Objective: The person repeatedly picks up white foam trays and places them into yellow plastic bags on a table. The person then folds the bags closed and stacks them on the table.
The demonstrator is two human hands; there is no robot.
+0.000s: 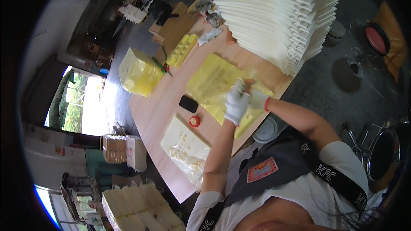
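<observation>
A printed yellow plastic bag (212,75) lies spread on the wooden tabletop (154,115), its near part crumpled under my hands. My left hand (237,104), in a white knit glove with some fingertips bare, has its fingers closed at the bunched film. Close against it is my right hand (258,98), gloved with a red cuff and resting in the same yellow film. Its fingers are mostly hidden behind the left hand and blurred. Left of the bag lie a black phone-like slab (188,103) and a red roll of tape (194,121).
A tall stack of white boards (263,16) stands at the table's far right. Clear-wrapped printed sheets (184,147) lie near my left forearm. Further off are a yellow-wrapped block (138,73), yellow packs (182,50) and a spare glove (209,36). A stool (382,154) stands at right.
</observation>
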